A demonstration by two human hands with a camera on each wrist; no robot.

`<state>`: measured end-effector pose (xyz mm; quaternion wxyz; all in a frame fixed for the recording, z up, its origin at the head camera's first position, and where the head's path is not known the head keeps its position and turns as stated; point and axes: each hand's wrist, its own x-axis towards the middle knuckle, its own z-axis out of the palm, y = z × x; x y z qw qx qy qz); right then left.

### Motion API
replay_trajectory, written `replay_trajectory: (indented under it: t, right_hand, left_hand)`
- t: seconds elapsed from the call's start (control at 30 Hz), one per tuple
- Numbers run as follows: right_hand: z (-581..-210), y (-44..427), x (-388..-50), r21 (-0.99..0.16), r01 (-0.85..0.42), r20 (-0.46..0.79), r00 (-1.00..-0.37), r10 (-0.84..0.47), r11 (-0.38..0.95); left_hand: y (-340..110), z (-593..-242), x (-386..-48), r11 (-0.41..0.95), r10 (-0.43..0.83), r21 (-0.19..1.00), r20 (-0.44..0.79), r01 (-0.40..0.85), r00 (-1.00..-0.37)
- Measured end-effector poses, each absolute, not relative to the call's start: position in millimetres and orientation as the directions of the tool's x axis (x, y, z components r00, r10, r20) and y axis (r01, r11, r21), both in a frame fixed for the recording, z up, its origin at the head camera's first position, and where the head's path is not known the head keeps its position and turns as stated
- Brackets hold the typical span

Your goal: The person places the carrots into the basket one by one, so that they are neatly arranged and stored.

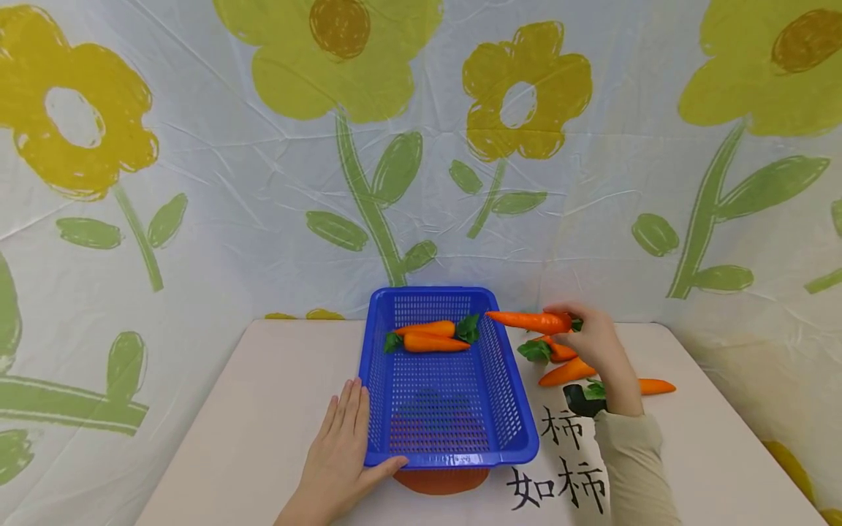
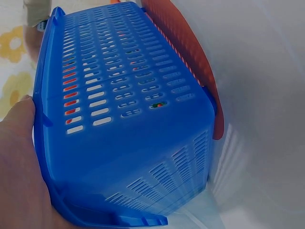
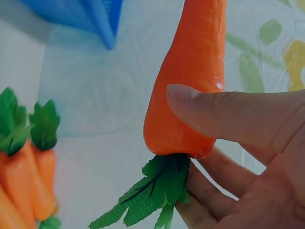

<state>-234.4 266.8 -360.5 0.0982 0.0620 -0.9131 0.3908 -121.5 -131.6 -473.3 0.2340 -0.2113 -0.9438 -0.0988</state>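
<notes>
A blue plastic basket (image 1: 528, 447) with slotted walls stands on the table. Two carrots with green tops, one an orange carrot (image 1: 437, 342) in front, lie inside it near the far end. My left hand (image 1: 334, 456) rests against its near left corner, fingers straight along the side and thumb on the near rim. Over the basket's right side, my right hand (image 1: 597, 342) holds another carrot (image 1: 526, 321) by its thick end, tip pointing left. In the right wrist view, the thumb presses the held carrot (image 3: 190, 81) above its green leaves, with the other fingers behind.
Several loose carrots (image 1: 567, 372) lie on the table right of the basket, partly hidden by my right arm. Black written characters (image 1: 562, 427) mark the tabletop (image 1: 263, 409). A reddish-orange shape (image 1: 442, 481) shows under the basket. Behind hangs a flowered cloth (image 1: 230, 241).
</notes>
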Motion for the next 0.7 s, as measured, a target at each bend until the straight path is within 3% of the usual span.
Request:
replay_trajectory:
  t: [0.7]
  right_hand:
    - [-345, 187, -271, -0.676, -0.264, 0.258, -0.959, -0.116, 0.687]
  left_hand:
    - [-133, -472, -122, 0.893, 0.349, 0.094, 0.472, 0.439, -0.810]
